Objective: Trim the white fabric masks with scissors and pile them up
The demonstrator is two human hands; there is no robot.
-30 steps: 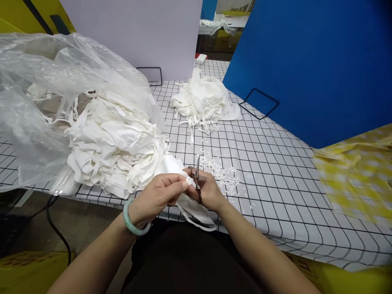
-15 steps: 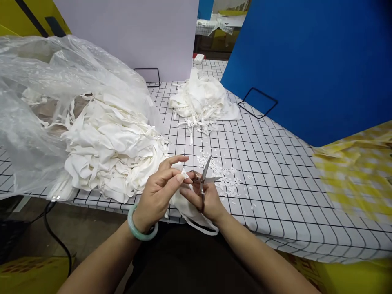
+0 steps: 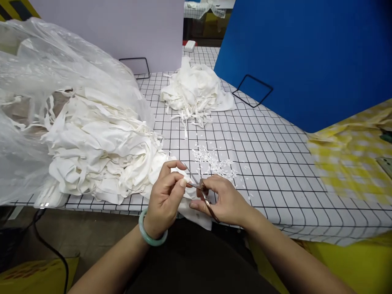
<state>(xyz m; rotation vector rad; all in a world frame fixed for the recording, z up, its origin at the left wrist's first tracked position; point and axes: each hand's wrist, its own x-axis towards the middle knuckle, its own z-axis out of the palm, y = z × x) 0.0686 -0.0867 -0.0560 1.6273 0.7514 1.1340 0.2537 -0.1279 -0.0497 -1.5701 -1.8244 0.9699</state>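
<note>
My left hand, with a pale green bangle at the wrist, pinches the edge of a white cloth piece that hangs down at the table's front edge. Scissors are in my right hand, their blades pointing left at the cloth by my left fingertips. How far the blades are apart is hard to tell. Small white snippets lie scattered just beyond my hands. To the left is a large heap of white cloth pieces; a smaller white pile lies farther back.
A clear plastic bag surrounds the left heap on the grid-patterned table. A lilac panel and a blue panel stand behind. Yellow checked cloth lies at right. A black cable hangs at lower left.
The scissors have turned from pointing up and away to pointing left, with the blades now at the cloth. My right hand has moved right and wraps the handles. The view has shifted slightly.
</note>
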